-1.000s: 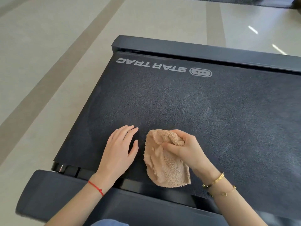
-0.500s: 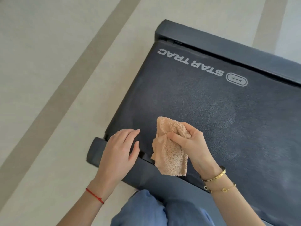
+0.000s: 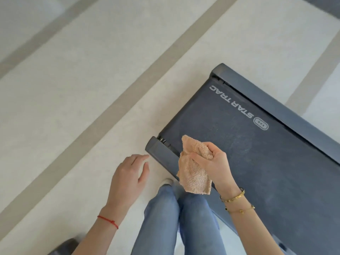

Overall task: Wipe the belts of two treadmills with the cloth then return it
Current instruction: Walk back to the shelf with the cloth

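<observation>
My right hand grips a peach terry cloth, which hangs from my fingers in the air above the near corner of the treadmill. The dark belt with its white STAR TRAC lettering runs off to the right. Out over the pale floor, left of the treadmill's end cap, my left hand hovers with relaxed fingers and holds nothing.
Dark side rails frame the belt. The floor is light with tan stripes. My legs in blue jeans stand beside the treadmill's near rail. A dark object sits at the bottom left edge.
I have risen and turned left. The cloth came up off the belt in my right hand. My left hand left the belt and now hangs over the floor.
</observation>
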`<state>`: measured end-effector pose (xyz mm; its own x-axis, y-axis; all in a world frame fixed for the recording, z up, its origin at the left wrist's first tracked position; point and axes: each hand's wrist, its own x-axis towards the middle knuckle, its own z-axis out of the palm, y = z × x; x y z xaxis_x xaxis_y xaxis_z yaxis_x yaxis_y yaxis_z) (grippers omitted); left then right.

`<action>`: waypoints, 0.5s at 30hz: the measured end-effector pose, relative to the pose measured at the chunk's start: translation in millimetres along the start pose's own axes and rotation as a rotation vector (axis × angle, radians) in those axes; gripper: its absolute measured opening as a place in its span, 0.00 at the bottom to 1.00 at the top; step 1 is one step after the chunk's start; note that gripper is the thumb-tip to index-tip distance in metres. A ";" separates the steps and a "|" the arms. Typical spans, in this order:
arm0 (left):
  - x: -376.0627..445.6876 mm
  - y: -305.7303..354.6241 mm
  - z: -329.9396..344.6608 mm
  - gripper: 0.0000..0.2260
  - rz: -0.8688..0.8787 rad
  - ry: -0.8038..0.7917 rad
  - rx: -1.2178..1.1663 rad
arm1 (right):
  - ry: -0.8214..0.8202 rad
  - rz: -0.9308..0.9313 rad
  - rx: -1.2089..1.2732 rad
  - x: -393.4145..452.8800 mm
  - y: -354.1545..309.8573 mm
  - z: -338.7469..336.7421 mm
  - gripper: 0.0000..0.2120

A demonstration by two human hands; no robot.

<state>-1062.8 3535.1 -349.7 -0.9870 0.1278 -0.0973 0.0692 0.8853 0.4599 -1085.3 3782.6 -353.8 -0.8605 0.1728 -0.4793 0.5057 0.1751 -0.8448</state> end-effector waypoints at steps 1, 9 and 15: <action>-9.4 3.9 -22.1 0.15 -0.023 0.008 -0.002 | -0.007 -0.005 -0.001 -14.0 -19.2 0.4 0.10; -92.6 35.6 -176.4 0.09 -0.171 0.098 0.003 | -0.089 -0.126 -0.131 -128.3 -147.0 6.2 0.10; -146.5 64.4 -239.5 0.07 -0.247 0.209 -0.026 | -0.146 -0.198 -0.190 -189.9 -190.9 1.4 0.10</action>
<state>-948.5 3466.3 -94.4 -0.9821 -0.1863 -0.0265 -0.1769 0.8663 0.4672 -1018.5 3715.0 -101.8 -0.9362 -0.0218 -0.3508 0.3181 0.3722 -0.8719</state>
